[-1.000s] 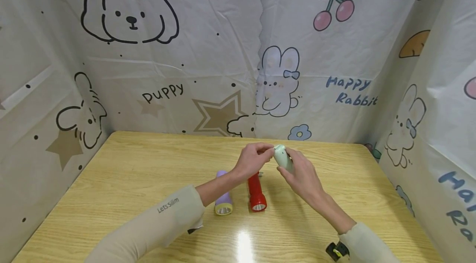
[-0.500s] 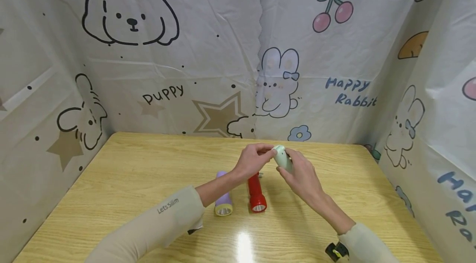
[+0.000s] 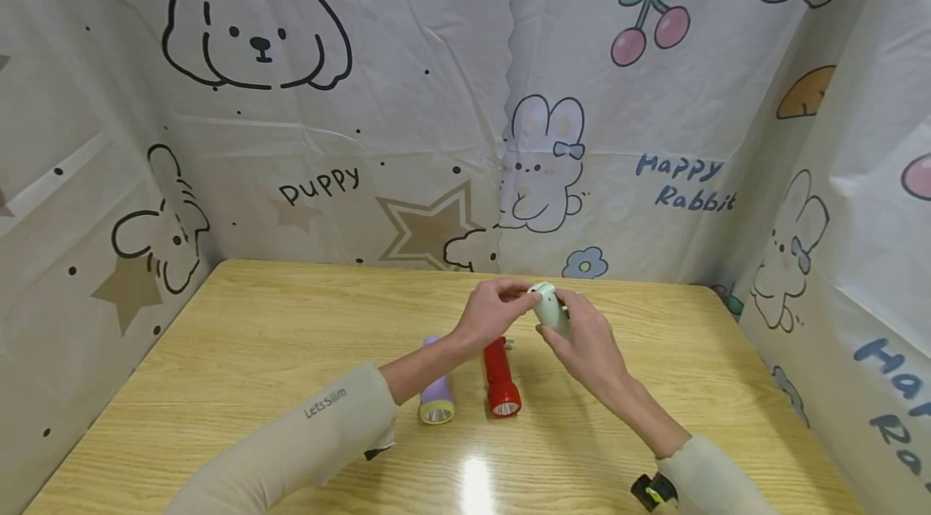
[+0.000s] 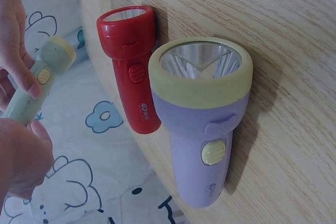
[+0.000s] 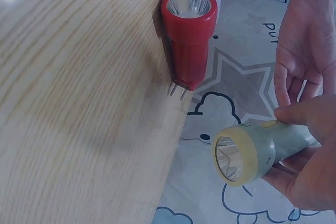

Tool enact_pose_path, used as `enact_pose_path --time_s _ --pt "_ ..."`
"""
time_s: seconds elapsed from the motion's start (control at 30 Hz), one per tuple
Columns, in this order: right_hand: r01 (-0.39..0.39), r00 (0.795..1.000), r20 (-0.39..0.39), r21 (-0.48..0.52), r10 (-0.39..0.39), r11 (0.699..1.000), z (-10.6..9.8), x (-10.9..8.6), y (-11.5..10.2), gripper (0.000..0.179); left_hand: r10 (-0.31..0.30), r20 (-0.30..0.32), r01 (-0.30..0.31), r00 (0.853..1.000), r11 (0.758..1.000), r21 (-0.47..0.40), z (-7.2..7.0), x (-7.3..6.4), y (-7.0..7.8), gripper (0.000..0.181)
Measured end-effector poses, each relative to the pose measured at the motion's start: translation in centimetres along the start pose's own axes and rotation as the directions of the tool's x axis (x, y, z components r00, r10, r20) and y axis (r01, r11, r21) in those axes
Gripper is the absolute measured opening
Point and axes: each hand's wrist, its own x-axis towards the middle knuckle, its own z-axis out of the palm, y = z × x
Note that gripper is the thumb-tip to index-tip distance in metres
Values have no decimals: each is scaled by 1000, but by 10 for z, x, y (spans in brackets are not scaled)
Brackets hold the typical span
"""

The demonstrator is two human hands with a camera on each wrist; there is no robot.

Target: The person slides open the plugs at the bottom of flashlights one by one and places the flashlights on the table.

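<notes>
A pale green flashlight (image 3: 549,311) with a yellow head ring (image 5: 242,157) is held up above the table's far part. My right hand (image 3: 587,341) grips its body, the thumb by the yellow slide switch (image 4: 44,76) in the left wrist view. With thumb and fingertips, my left hand (image 3: 489,314) pinches the flashlight's tail end; the exact contact is partly hidden by the fingers. On the table below lie a red flashlight (image 3: 500,377) and a purple flashlight (image 3: 437,395) with a yellow ring, lenses toward me. My left forearm covers part of the purple one.
Two metal prongs (image 5: 178,92) stick out of the red flashlight's tail. The wooden table (image 3: 291,321) ends at a printed cloth backdrop (image 3: 436,135), which also hangs along both sides. A bright reflection lies on the near tabletop.
Both hands and the green flashlight have shifted very slightly to the left, with a small tilt of the flashlight. The red and purple flashlights stay where they lie.
</notes>
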Motion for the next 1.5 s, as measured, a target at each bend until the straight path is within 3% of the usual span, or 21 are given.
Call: enact_pose_path --time_s 0.6,0.73,0.83,1.03,1.5 --pt "11 1000 -21 5 -10 1000 -1 2 -2 49 7 -2 -7 1000 985 -171 -2 1 0 28" --pt "7 1000 -21 5 -7 1000 -1 2 -3 49 5 -2 -5 1000 985 -174 -5 -7 16 26" --pt "9 1000 -26 4 -9 1000 -1 2 -3 49 -12 6 13 1000 986 -166 -5 -8 19 25" --pt "23 999 -34 9 -23 1000 -2 1 -2 48 -22 -3 21 1000 982 -187 -1 3 -1 26" --pt "72 996 -54 -33 -74 997 -1 0 2 51 -25 -14 22 1000 981 -195 -1 3 -1 25"
